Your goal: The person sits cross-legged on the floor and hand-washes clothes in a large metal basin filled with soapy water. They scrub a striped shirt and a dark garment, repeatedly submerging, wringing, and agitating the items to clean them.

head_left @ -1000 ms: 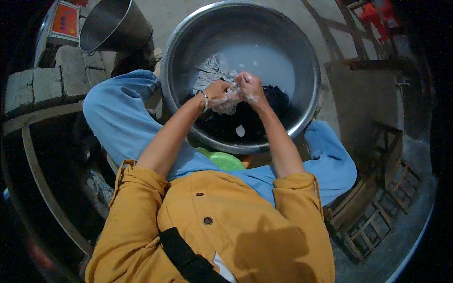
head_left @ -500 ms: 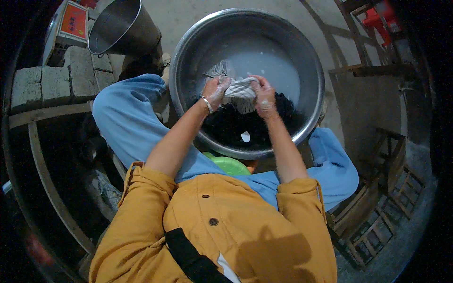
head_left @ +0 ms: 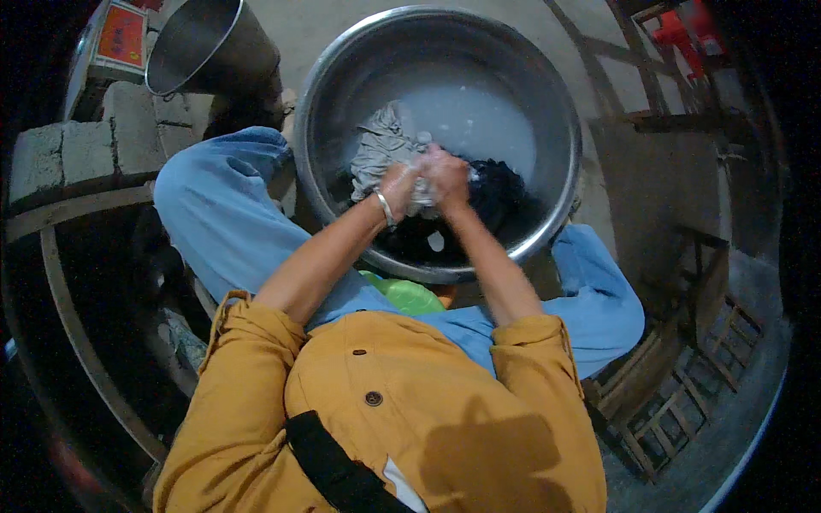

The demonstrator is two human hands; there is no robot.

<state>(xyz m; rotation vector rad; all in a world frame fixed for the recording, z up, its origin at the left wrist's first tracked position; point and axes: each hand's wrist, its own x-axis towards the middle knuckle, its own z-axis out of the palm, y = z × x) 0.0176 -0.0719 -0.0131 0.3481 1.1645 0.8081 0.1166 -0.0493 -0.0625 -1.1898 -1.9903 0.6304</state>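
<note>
A large metal basin [head_left: 568,184] stands between my knees, holding cloudy, soapy water [head_left: 492,120]. My left hand [head_left: 398,185], with a silver bangle at the wrist, is closed on a wet, bunched light-grey striped cloth [head_left: 376,147]. Close against it, my right hand [head_left: 446,178] is closed on the right end of the same cloth; motion smears its fingers slightly. Below and to the right of both hands lie soaked black clothes [head_left: 496,192]. A small white oval piece [head_left: 436,241] shows on the dark fabric near the basin's near side.
A metal bucket [head_left: 256,60] stands at the far left, beside grey blocks [head_left: 85,154] and a box with a red-orange panel [head_left: 121,38]. Something green [head_left: 410,297] sits under the basin's near rim. Wooden frames [head_left: 684,402] stand at right.
My hands have come closer together and lower toward the black clothes. The striped cloth, stretched between them before, is now bunched, with more of it spread to the left.
</note>
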